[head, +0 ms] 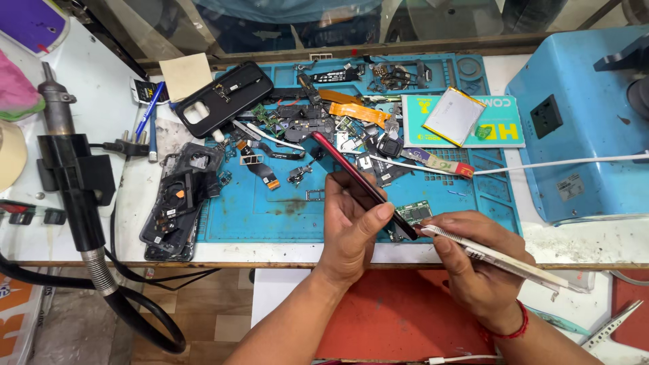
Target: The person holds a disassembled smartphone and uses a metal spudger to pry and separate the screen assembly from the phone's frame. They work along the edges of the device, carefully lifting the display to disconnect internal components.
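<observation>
- Far left: a black hot-air tool (71, 182) with a metal nozzle stands at the bench edge, its ribbed hose looping below.
- Beside it, a stack of dark phone frames (177, 209) lies half on the blue work mat (270, 209); a black phone case (223, 98) rests above.
- Mat centre: loose flex cables, small boards and screws, scattered.
- Left hand (351, 226): fingers closed around a red-edged phone (362, 182), held on edge and tilted, above the mat's near border.
- Right hand (473, 263): pinching a white flat tool (500, 257), its tip touching the phone's lower end; the exact contact point appears to be the seam, though the view is unclear.
- Right: a silver battery (454, 116) lies on a green card; a blue machine (581, 122) stands beyond.
</observation>
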